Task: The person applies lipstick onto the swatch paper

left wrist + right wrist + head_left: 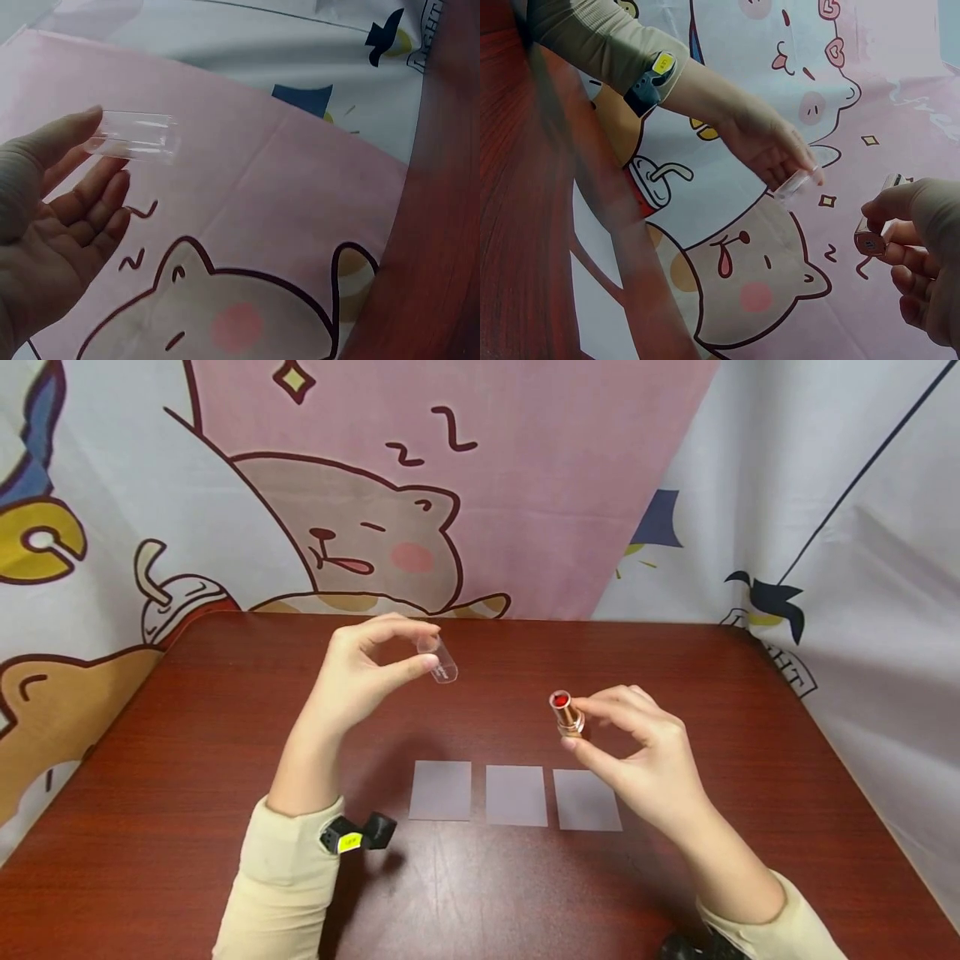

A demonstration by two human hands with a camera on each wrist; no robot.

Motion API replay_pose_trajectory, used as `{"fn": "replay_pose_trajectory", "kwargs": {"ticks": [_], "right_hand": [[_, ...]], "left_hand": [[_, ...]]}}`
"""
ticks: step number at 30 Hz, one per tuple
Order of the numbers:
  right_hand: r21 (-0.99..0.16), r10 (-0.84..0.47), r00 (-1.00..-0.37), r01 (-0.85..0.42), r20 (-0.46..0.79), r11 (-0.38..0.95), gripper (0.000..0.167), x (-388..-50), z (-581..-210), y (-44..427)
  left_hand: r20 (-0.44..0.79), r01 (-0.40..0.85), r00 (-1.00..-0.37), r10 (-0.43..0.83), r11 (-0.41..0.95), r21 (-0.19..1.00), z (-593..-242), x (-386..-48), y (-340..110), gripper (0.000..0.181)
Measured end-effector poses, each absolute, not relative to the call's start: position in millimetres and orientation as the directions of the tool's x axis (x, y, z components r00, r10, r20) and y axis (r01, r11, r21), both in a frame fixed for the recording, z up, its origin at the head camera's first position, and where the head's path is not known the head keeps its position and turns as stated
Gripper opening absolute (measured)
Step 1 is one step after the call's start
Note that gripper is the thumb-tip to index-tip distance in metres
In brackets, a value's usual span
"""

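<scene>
A clear plastic cap (444, 665) is pinched between the thumb and fingers of my left hand (360, 672), raised over the far half of the table. In the left wrist view the see-through cap (142, 136) points away from the fingertips. My right hand (645, 752) holds a lipstick (567, 713) by its gold-coloured base, its red tip uncovered and facing up toward the head camera. The right wrist view shows the flat end of the lipstick base (869, 243) between thumb and fingers. Cap and lipstick are apart.
Three pale square cards lie in a row on the reddish-brown table (225, 735): a left card (440, 791), a middle card (517, 796) and a right card (585, 802), below the right hand. A cartoon-printed cloth (540, 485) hangs behind the table.
</scene>
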State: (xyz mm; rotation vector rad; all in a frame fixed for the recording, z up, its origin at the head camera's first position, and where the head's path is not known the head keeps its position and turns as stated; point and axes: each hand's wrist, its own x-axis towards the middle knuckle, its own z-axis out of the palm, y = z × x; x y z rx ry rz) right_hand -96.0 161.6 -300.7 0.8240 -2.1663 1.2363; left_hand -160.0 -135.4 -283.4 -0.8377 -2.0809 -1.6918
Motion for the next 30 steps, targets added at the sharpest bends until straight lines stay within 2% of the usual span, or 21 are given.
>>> {"fn": "replay_pose_trajectory", "kwargs": {"ticks": [6,12,22,30], "right_hand": [[-0.575,-0.259,-0.688,-0.716,0.678,0.396,0.038,-95.9,-301.0,161.6],[-0.574,-0.264,-0.686,-0.718,0.677,0.393,0.038,-96.1,-301.2,161.4],[-0.575,-0.275,-0.682,-0.724,0.677,0.380,0.040,-95.9,-302.1,162.4],[-0.581,-0.273,-0.690,-0.717,0.670,0.386,0.039,-96.1,-302.5,162.8]], "left_hand": [[0.478,0.541,-0.828,0.294,0.192,0.819,-292.1,-168.8,-143.5,0.025],[0.411,0.480,-0.863,0.294,0.223,0.848,-300.7,-176.8,-148.5,0.024],[0.289,0.366,-0.913,0.288,0.260,0.894,-319.3,-191.2,-158.4,0.024],[0.230,0.313,-0.930,0.288,0.284,0.906,-334.0,-200.9,-165.2,0.028]]}}
